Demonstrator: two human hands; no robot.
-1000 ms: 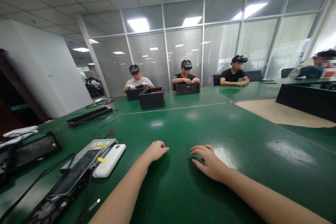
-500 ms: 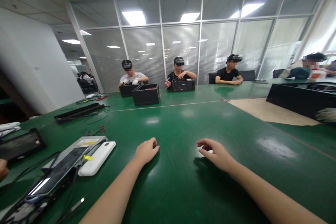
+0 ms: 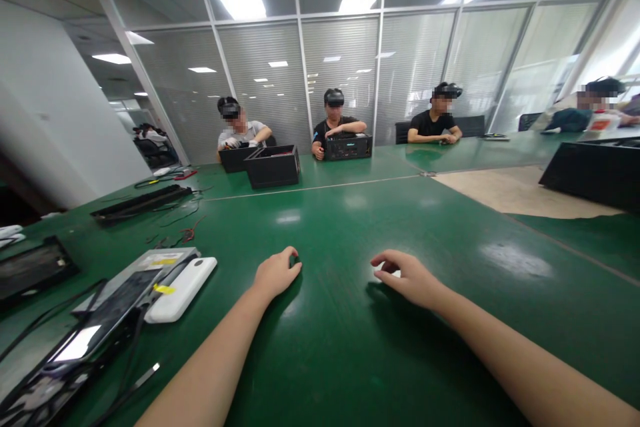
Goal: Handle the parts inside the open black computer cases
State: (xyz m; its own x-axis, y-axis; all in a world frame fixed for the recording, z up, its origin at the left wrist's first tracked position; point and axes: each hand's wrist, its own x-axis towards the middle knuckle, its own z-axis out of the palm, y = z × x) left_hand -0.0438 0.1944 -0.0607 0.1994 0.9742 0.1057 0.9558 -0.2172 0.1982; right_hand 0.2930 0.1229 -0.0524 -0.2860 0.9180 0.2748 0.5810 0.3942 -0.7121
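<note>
My left hand [image 3: 278, 272] rests on the green table [image 3: 325, 347], its fingers loosely curved and the thumb apart from them. Nothing shows in it. To its left lies a white power bank [image 3: 182, 289] with a yellow tag, beside a long device with cables [image 3: 107, 310]. Opposite, my right hand [image 3: 403, 275] rests on the table too, fingers bent and thumb apart, with a gap between them and nothing held. Bare tabletop separates the two hands.
Black computer cases [image 3: 274, 167] stand across the table before seated people wearing headsets. Another black case [image 3: 593, 175] sits on brown paper [image 3: 480, 192] at the right. A black panel [image 3: 143, 203], loose wires [image 3: 189, 233] and a cable plug [image 3: 156, 367] lie leftward.
The view has tipped slightly downward. My hands keep their pose on the table. At the right, the black case has shifted rightward on the paper. A hand at the left edge has left view.
</note>
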